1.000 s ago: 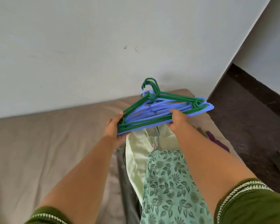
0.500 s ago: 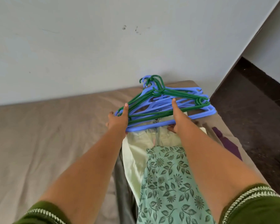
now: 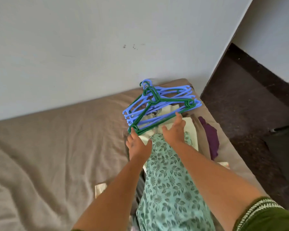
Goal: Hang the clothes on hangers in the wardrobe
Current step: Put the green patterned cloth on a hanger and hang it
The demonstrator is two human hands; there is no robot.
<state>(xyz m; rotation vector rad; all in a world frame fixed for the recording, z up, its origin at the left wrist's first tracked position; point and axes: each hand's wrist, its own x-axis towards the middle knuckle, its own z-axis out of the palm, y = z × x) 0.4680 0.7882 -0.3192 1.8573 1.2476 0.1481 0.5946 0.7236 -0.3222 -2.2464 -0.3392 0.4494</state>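
Observation:
A bundle of blue and green plastic hangers (image 3: 160,105) lies flat at the far end of a bed, on top of a pile of clothes. My left hand (image 3: 138,144) reaches toward the bundle's near left corner, fingertips touching a green hanger end. My right hand (image 3: 174,130) is spread, fingers straight, its tips at the bundle's lower bar. A green leaf-print garment (image 3: 170,189) runs between my forearms, over a pale cream garment (image 3: 190,129). A purple garment (image 3: 210,139) lies to the right.
The bed has a creased taupe sheet (image 3: 60,147) and stands against a pale grey wall (image 3: 107,39). Dark floor (image 3: 250,105) lies beyond the bed's right edge, with a dark object (image 3: 285,147) on it.
The hanger bundle, held up in both hands a second ago, has come down onto the clothes pile. Both hands have loosened their grip and now only touch its near edge.

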